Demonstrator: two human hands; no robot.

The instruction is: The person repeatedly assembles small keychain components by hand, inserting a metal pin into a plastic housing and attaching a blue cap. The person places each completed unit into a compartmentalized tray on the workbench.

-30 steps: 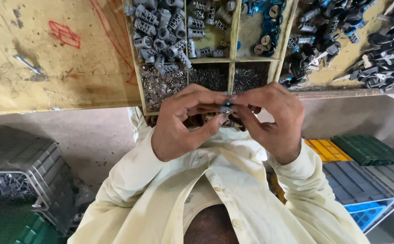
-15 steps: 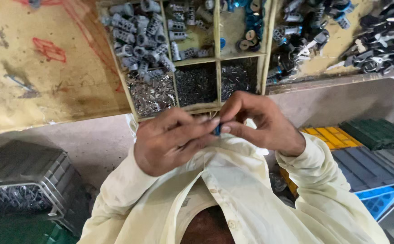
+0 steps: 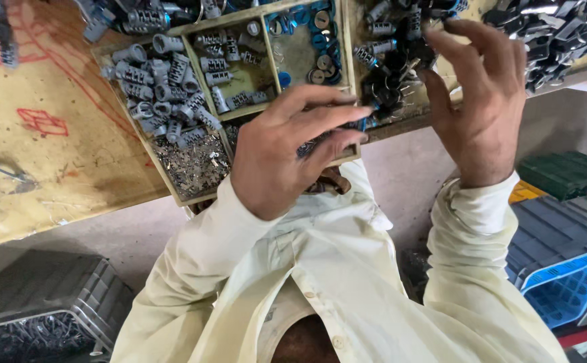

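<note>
My left hand [image 3: 273,158] is curled over the front edge of a wooden divided tray [image 3: 349,50], its fingertips pinched on a small dark metal part [image 3: 309,145] that is mostly hidden. Over to the right, my right hand [image 3: 478,111] is raised with its fingers spread and holds nothing. It hovers above a compartment of black and silver lock parts [image 3: 387,84]. Other compartments hold grey ribbed cylinders [image 3: 159,87], tiny metal bits [image 3: 192,168] and blue rings [image 3: 310,40]. My pale shirt sleeves fill the lower middle of the view.
A worn wooden bench top [image 3: 51,154] with red marks lies left of the tray. A heap of black metal pieces [image 3: 562,33] lies at the top right. On the floor stand a grey crate [image 3: 44,296], a blue crate [image 3: 562,289] and a green crate [image 3: 566,175].
My hands were together, both working on the small part near my chest. They have now separated: the right hand lifted away to the black parts, the left kept the part.
</note>
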